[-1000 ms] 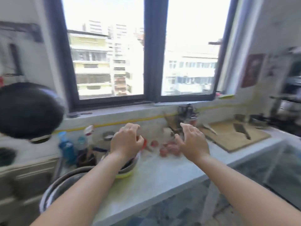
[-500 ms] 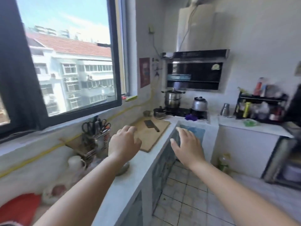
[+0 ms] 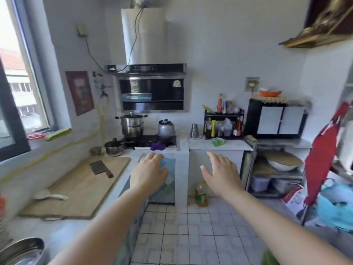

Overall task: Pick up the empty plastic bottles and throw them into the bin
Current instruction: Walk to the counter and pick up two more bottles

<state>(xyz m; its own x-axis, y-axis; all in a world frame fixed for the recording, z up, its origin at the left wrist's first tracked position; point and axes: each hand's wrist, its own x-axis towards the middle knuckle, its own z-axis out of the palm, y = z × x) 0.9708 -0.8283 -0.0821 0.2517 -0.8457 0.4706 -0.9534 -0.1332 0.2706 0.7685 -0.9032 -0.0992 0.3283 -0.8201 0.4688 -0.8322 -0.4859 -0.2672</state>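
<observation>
Both my arms are stretched forward at chest height, holding nothing. My left hand (image 3: 150,174) hangs over the counter's corner with its fingers loosely curled. My right hand (image 3: 221,174) is spread open over the tiled floor. A plastic bottle (image 3: 201,194) with yellowish liquid and a green label stands on the floor against the white counter base, just left of and below my right hand. A green plastic object (image 3: 218,141) lies on the white counter ahead. No bin is clearly in view.
A wooden cutting board (image 3: 80,186) with a cleaver (image 3: 100,168) lies on the left counter. Pots sit on the stove (image 3: 150,143). A condiment rack (image 3: 223,124), a metal shelf (image 3: 275,169) with bowls, and a red and blue bundle (image 3: 328,180) at right border the tiled floor (image 3: 191,232).
The view has swung right from the window and sink to the stove end of the kitchen. Both hands stayed raised and empty; the floor bottle came into view.
</observation>
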